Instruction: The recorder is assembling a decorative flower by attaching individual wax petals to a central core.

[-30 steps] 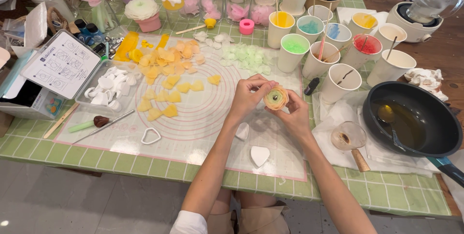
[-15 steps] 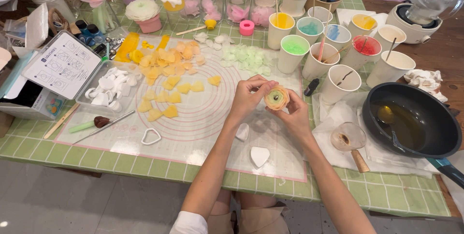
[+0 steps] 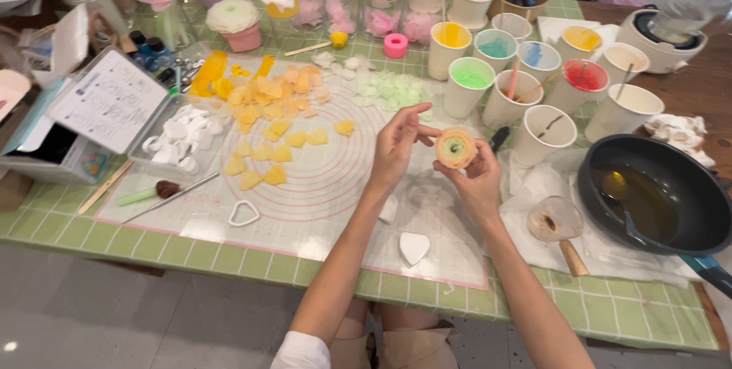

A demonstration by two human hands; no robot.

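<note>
A small round flower of rolled yellow-orange wax petals (image 3: 455, 147) sits between both hands above the translucent mat with pink rings (image 3: 320, 186). My right hand (image 3: 479, 182) cradles it from below and behind. My left hand (image 3: 398, 145) pinches its left side with thumb and fingertips. Loose yellow and orange petals (image 3: 274, 121) lie scattered on the mat to the left, pale green ones (image 3: 389, 88) farther back.
Several paper cups of coloured wax (image 3: 526, 64) stand at the back right. A dark pan with a spoon (image 3: 652, 197) and a small ladle (image 3: 553, 226) lie at right. A white heart cutter (image 3: 414, 247), a clear tray of white pieces (image 3: 179, 136) and tools are nearby.
Both hands have kept hold of the flower in nearly the same spot; the left fingers have shifted slightly along its side.
</note>
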